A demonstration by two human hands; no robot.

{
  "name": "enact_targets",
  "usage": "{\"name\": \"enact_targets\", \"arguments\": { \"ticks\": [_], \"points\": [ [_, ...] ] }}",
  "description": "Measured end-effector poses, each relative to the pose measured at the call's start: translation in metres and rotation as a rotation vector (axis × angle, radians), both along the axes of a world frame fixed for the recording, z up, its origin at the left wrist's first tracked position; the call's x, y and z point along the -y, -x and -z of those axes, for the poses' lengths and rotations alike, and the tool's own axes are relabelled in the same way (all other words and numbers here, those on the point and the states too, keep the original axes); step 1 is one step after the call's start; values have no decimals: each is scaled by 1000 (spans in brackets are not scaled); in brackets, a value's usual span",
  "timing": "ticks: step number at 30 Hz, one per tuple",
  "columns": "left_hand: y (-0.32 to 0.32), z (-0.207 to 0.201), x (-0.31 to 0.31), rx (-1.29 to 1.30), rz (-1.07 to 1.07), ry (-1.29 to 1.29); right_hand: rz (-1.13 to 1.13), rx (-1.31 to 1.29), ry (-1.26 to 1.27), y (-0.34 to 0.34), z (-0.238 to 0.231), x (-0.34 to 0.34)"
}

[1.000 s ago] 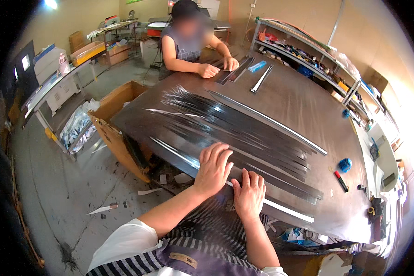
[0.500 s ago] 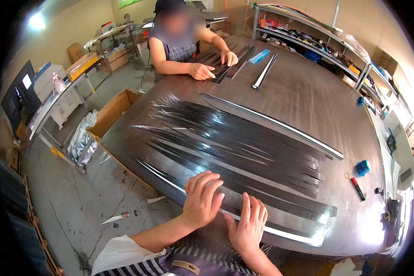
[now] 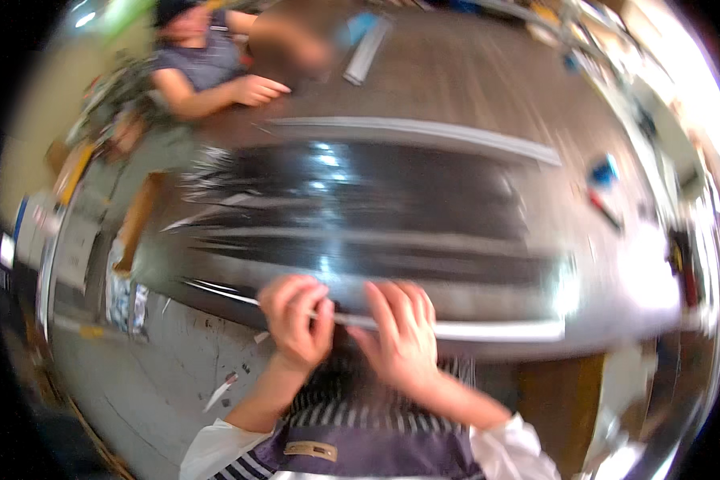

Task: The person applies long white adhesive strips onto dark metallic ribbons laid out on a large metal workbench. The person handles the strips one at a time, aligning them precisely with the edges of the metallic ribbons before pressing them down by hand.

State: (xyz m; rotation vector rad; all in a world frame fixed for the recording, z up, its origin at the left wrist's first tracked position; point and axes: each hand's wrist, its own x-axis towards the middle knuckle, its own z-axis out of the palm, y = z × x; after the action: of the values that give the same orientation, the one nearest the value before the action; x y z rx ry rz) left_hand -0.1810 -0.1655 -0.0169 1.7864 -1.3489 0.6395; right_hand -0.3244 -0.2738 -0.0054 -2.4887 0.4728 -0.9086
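Observation:
A long, thin strip with a white face and dark edging [image 3: 496, 330] lies along the table's near edge, its left end tapering to a point. My left hand [image 3: 296, 320] has its fingers curled and its thumb brought to them around this strip. My right hand [image 3: 400, 332] rests across the strip just to the right, fingers stretched out flat and thumb apart. Beyond both hands, several dark glossy strips [image 3: 376, 188] lie side by side, frayed into thin points at the left. Motion blur softens the whole view.
A long grey-white strip [image 3: 416, 130] lies past the dark ones. A co-worker [image 3: 204, 68] leans over the far left corner. At right are a blue roll [image 3: 604, 170] and a red-and-black marker [image 3: 606, 210]. A cardboard box [image 3: 138, 220] stands by the left edge.
My view has turned, so the table sits higher and further left. My left fingers have closed around the near strip, and my right hand has moved closer to the left one.

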Motion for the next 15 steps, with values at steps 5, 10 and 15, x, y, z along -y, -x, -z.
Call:
{"name": "enact_targets", "arguments": {
  "ticks": [5,10,15],
  "points": [
    [15,-3,-16,-67,130,-140,-137,349,-46,42,5,9],
    [10,-7,-8,-192,118,-260,320,192,144,130,13,55],
    [9,-4,-4,-228,98,-321,665,55,243,184,27,78]
  ]
}}
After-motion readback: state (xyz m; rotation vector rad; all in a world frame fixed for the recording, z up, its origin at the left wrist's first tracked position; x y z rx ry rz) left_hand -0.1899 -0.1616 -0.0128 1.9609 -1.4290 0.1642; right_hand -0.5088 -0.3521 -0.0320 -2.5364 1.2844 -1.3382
